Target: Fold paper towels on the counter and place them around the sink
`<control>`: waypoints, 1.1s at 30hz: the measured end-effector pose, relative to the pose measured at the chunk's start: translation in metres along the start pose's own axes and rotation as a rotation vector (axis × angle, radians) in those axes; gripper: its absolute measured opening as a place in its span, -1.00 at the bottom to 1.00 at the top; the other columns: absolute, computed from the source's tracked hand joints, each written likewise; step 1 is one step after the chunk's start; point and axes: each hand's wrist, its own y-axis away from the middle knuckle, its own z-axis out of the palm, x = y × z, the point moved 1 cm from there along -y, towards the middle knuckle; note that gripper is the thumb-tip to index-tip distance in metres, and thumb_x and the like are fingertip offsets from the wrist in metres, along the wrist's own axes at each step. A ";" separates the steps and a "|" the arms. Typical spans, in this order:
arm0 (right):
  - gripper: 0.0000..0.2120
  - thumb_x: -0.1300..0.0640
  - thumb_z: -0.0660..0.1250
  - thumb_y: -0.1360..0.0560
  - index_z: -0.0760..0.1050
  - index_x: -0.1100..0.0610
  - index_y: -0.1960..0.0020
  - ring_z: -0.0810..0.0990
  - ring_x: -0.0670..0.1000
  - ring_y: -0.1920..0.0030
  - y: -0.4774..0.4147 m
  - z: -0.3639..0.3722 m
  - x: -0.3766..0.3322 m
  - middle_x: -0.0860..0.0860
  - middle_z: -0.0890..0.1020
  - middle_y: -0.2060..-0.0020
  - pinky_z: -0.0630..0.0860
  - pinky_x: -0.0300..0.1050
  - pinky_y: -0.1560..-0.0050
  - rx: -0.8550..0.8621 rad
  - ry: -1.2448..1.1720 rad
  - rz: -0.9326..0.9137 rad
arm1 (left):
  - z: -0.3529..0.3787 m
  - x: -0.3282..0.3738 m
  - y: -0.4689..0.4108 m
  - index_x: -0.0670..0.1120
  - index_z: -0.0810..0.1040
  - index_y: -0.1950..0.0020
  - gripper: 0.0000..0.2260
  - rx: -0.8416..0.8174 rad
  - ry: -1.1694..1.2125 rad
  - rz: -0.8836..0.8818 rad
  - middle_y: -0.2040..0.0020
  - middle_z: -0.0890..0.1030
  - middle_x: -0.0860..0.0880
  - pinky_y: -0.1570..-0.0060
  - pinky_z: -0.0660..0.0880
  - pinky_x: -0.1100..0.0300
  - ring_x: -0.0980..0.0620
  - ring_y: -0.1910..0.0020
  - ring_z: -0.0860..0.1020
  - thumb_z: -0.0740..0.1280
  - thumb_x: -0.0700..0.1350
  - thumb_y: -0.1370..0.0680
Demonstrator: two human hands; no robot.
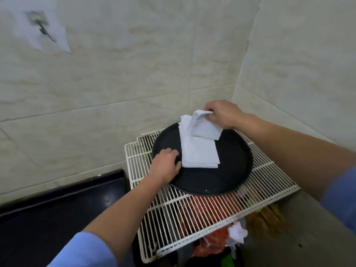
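looking down through the head camera, a round black tray (221, 182) lies on a white wire rack (269, 180), just right of centre. a towel stack (200, 153), white and folded square, lies on the tray, reaching from its middle toward its 12 o'clock rim.

the right hand (221, 114) comes in from 3 o'clock and is over the far end of the stack. its grip is clenched on the top towels (204, 128), pinching their far corner between thumb and fingers. they stand raised and tilted, with their lower edge against the stack.

the left hand (166, 163) comes in from 7 o'clock and rests on the tray at its 9 o'clock rim. its fingers are bent and its thumb is just beside the stack's near left corner. whether this grip clasps the rim or only presses on it, i cannot tell.

both forearms are bare, with a blue left sleeve (86, 251) at 7 o'clock of the view and a right sleeve (342, 201) at 4 o'clock.

red things (208, 209), blurred, show through the rack's wires. past its near edge, at 5 o'clock, are a crumpled white bag (237, 232) and some brown sticks (267, 216). a dark surface (57, 209) lies at 8 o'clock, just beside the rack. a pale tiled wall (115, 83) fills the upper half and turns a corner at 1 o'clock. a torn paper (44, 29) with a dark mark is on it at 10 o'clock.
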 end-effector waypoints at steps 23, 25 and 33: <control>-0.42 -0.17 0.12 -0.59 0.15 0.06 -0.52 0.08 0.07 -0.53 -0.059 0.113 0.027 0.05 0.15 -0.53 0.10 0.11 -0.45 0.036 0.017 -0.287 | 0.028 -0.006 -0.006 -0.06 0.56 -0.13 -0.74 0.180 0.003 -0.091 -0.02 0.55 0.00 0.03 0.43 0.08 -0.02 0.01 0.46 0.31 0.00 -0.50; -0.34 -0.24 0.01 -0.59 -0.02 0.06 -0.56 -0.07 0.03 -0.56 -0.056 0.133 0.030 0.03 -0.02 -0.57 -0.01 0.12 -0.50 -0.077 0.033 -0.241 | 0.029 -0.006 -0.007 -0.06 0.56 -0.14 -0.74 0.179 -0.008 -0.093 -0.02 0.54 0.01 0.03 0.43 0.10 -0.01 0.00 0.45 0.31 0.00 -0.50; -0.31 -0.30 -0.09 -0.57 -0.09 0.04 -0.57 -0.10 0.05 -0.56 -0.063 0.134 0.030 0.06 -0.06 -0.57 -0.02 0.17 -0.50 -0.158 0.087 -0.206 | 0.016 -0.002 -0.005 -0.08 0.52 -0.22 -0.69 0.125 -0.009 -0.104 -0.10 0.53 -0.04 -0.07 0.43 0.03 -0.06 -0.07 0.47 0.30 0.00 -0.52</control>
